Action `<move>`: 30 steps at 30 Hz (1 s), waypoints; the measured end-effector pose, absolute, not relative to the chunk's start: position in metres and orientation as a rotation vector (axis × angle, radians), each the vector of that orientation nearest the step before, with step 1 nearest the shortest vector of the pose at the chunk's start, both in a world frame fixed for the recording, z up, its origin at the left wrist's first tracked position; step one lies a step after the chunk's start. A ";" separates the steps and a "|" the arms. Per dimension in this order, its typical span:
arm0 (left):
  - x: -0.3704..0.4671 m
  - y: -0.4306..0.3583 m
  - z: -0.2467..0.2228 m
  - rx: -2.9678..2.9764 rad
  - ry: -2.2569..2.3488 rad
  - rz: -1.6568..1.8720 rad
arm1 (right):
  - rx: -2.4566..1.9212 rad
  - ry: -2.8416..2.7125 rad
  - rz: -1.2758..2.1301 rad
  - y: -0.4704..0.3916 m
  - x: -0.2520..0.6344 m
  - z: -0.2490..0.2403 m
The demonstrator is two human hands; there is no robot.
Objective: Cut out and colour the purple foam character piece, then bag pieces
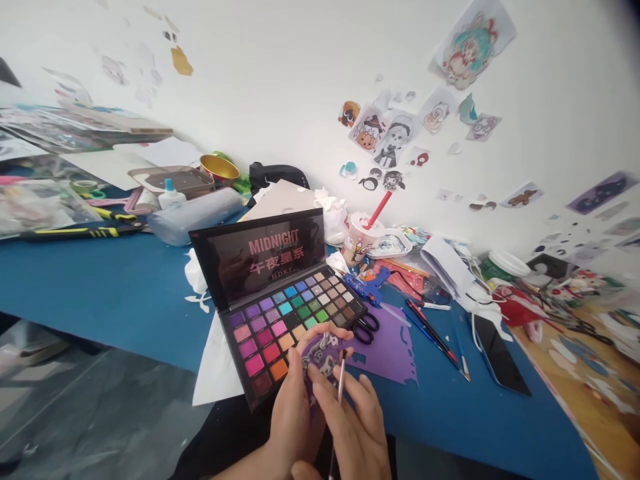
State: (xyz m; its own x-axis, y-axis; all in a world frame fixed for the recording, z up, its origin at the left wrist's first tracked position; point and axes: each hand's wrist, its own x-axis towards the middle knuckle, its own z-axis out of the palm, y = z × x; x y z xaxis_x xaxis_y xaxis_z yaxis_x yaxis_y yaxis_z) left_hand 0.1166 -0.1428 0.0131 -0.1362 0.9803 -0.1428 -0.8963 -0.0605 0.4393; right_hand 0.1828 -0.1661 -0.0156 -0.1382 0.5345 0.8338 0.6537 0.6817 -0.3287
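My left hand (295,407) is closed around a small purple piece with a white-and-grey cartoon figure (323,357), held near the table's front edge. A thin makeup brush (341,383) with a dark tip stands upright between the fingers of my right hand (353,420). Fingertips of the right hand touch the purple piece, partly covering it. Just behind the hands lies an open eyeshadow palette (295,293) with many coloured pans, its lid raised and lettered "MIDNIGHT". Under the palette, white paper (215,373) sticks out at the left.
Right of the palette are black-handled scissors (367,328), a cut purple sheet (385,353), a blue glue gun (367,285), pens (433,333) and a phone (500,353). A cup with a red straw (361,237) stands behind. Pliers (90,232) and a glue bottle (171,193) are at the left.
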 end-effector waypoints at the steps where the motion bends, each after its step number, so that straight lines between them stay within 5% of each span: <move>1: 0.116 -0.143 0.015 0.222 0.496 1.634 | -0.924 -1.804 -0.149 -0.166 0.184 -0.015; 30: 0.095 -0.139 0.028 0.098 0.356 1.272 | -0.535 -2.176 -0.413 -0.141 0.230 0.026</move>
State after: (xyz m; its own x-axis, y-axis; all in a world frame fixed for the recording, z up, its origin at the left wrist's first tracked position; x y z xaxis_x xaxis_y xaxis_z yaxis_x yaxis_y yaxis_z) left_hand 0.0947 -0.1392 0.0276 0.2485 0.9464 -0.2065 -0.9162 0.2988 0.2669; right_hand 0.2301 -0.1413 0.0259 -0.5590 0.2323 0.7960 0.5078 0.8548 0.1072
